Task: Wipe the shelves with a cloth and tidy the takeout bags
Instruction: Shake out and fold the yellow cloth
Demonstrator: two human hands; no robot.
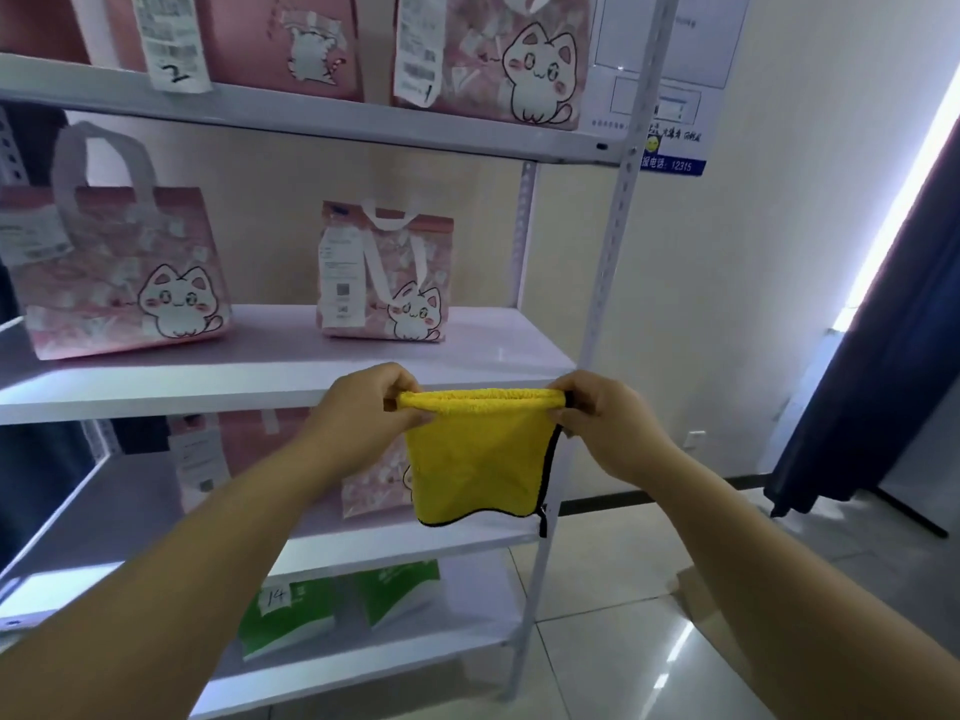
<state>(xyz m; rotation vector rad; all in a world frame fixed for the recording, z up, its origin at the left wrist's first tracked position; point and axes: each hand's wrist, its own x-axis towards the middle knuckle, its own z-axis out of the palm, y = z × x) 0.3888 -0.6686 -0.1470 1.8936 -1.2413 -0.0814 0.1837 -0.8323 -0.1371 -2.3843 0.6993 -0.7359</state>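
Two hands hold a yellow cloth stretched between them, just in front of the front edge of the middle shelf, towards its right front corner. The left hand and right hand each have fingers and thumb curled round one end of the cloth's folded top edge. The rest hangs down, showing its black trim.

On the middle shelf a large pink cat bag stands at the left end and a smaller pink cat bag stands near the back, well apart. The top shelf carries two more pink bags with receipts marked 2 and 1. Behind the cloth, on the lower shelf, is what looks like another pink bag, mostly hidden. Green-and-white bags lie on the bottom shelf.
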